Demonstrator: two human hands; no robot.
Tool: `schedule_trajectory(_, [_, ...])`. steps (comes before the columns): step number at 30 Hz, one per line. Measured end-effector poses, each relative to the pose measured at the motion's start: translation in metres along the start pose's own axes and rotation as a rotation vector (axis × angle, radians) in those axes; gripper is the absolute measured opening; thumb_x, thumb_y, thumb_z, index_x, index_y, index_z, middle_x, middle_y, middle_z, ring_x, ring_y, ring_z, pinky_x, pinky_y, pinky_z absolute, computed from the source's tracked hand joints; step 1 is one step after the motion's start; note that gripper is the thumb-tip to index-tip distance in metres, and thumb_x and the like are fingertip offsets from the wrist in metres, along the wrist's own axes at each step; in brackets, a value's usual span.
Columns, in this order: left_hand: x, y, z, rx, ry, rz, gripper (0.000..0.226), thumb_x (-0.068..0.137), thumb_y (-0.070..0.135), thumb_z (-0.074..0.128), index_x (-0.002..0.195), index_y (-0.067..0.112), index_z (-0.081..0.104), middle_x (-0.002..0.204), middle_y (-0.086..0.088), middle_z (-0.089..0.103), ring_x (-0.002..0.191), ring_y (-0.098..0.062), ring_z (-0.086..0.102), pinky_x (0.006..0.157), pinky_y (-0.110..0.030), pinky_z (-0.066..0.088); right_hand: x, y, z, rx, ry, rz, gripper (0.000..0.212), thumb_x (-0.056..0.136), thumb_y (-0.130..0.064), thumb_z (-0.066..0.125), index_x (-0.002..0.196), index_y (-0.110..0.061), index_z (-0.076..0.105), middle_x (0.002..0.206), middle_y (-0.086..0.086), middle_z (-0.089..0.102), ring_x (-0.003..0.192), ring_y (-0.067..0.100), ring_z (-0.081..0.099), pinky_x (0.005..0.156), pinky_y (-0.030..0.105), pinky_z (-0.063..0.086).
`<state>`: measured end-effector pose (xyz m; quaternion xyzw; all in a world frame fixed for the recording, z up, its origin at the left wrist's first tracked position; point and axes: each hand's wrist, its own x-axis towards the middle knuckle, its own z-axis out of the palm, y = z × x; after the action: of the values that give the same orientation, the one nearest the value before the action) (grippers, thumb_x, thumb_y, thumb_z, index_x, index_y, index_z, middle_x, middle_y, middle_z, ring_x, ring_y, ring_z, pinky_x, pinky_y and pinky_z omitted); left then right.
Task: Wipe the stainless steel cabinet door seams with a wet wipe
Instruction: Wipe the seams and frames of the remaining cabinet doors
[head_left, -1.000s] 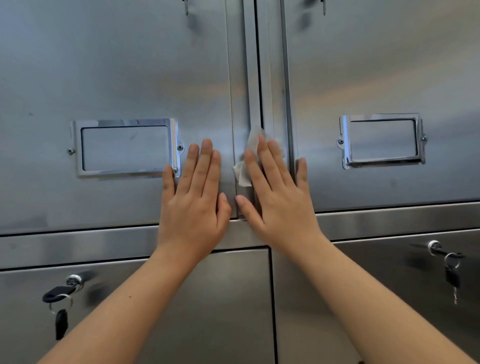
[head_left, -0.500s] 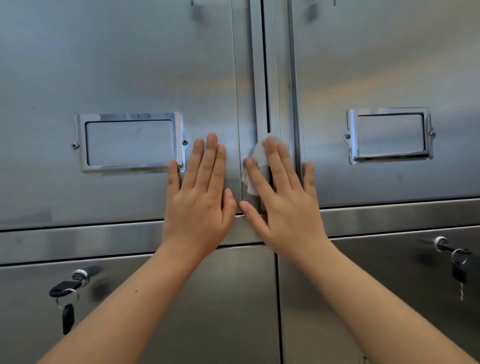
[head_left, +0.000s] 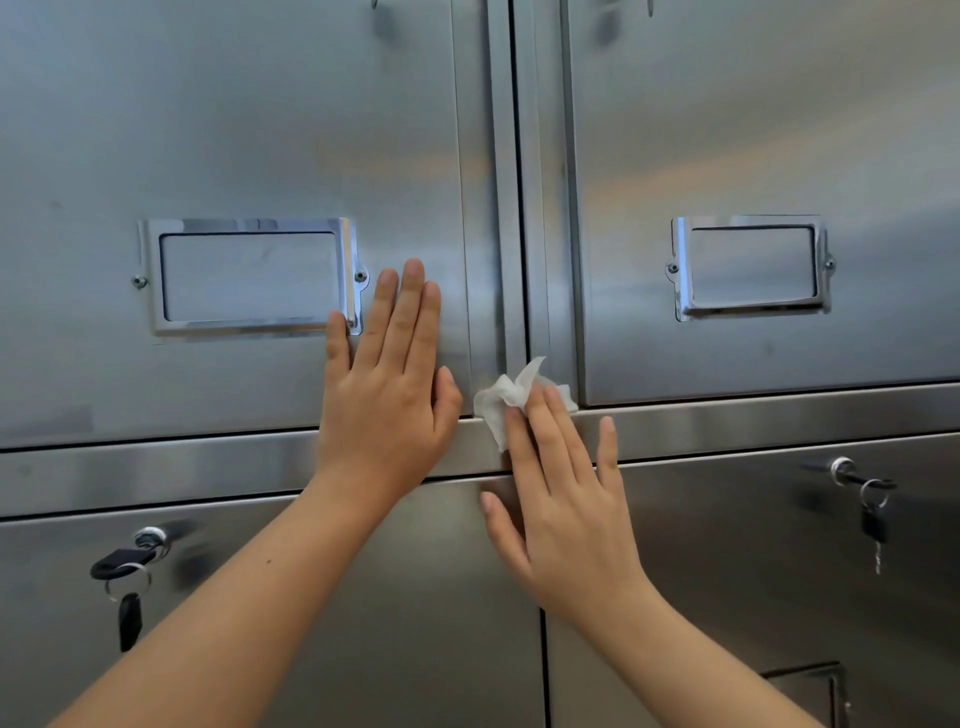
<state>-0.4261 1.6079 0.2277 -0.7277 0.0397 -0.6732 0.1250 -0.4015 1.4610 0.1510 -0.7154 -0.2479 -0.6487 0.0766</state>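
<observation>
Wet wipe (head_left: 511, 402) crumpled, white, pressed on brushed-steel seam (head_left: 514, 208) by right hand (head_left: 566, 514).

We see a left label frame (head_left: 249, 225) and a right label frame (head_left: 681, 270) of bright chrome up top, and lower down a left key (head_left: 118, 564) and a right key (head_left: 874, 525), each on a ring at its lock.

Your left hand (head_left: 387, 410) lies flat over the lower right corner of the upper left brushed-steel door (head_left: 234, 130), little finger at its raised chrome label frame (head_left: 249, 278). The dark vertical seam (head_left: 520, 208) above it runs free. A black-headed key (head_left: 122, 567) juts from the lower left door.
</observation>
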Motion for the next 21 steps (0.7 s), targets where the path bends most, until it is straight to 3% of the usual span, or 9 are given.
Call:
schedule_trajectory(14, [-0.001, -0.001, 0.002, -0.013, -0.001, -0.006, 0.061, 0.086, 0.024, 0.033, 0.144, 0.004, 0.027, 0.151, -0.013, 0.023, 0.139, -0.027, 0.02, 0.111, -0.048, 0.007, -0.009, 0.028, -0.015, 0.037, 0.091, 0.035, 0.056, 0.089, -0.032, 0.037, 0.133, 0.002, 0.041, 0.139, 0.024, 0.041, 0.133, 0.032, 0.031, 0.108, 0.053, 0.016])
schedule_trajectory(21, [-0.001, -0.001, 0.003, -0.012, 0.009, 0.001, 0.06, 0.086, 0.022, 0.036, 0.143, 0.002, 0.03, 0.15, -0.014, 0.026, 0.138, -0.028, 0.023, 0.111, -0.048, 0.007, -0.016, 0.048, -0.029, 0.028, 0.095, 0.11, 0.056, 0.087, -0.028, 0.039, 0.131, 0.006, 0.047, 0.139, 0.023, 0.04, 0.133, 0.03, 0.029, 0.108, 0.052, 0.013])
